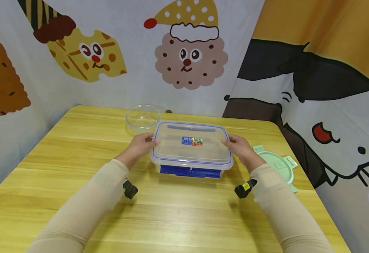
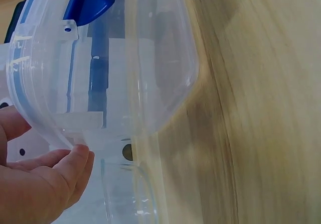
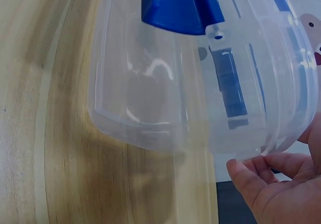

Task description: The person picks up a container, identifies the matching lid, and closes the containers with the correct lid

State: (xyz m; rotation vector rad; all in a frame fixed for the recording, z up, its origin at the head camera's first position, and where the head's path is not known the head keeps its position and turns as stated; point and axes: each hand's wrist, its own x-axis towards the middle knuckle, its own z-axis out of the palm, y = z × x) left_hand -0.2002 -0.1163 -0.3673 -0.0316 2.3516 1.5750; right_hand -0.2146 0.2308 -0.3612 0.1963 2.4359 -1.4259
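A clear plastic food container [image 1: 190, 149] with a blue-lined lid, a blue front latch and a fruit-printed label is in the middle of the head view. My left hand [image 1: 140, 146] grips its left rim, thumb on the lid's edge and fingers beneath. On the opposite side my right hand [image 1: 239, 147] holds the right rim the same way. In the left wrist view, the fingertips [image 2: 80, 156] curl under the rim. The right wrist view shows the container's blue latch [image 3: 175, 8] hanging down and its walls see-through, close over the wooden table.
Behind the container's left corner stands a round clear bowl [image 1: 143, 117]. A light green round lid [image 1: 277, 165] with side tabs lies at the right, partly behind my right forearm. The wooden table [image 1: 184, 218] ends at a patterned cloth [image 1: 133, 88] at the back.
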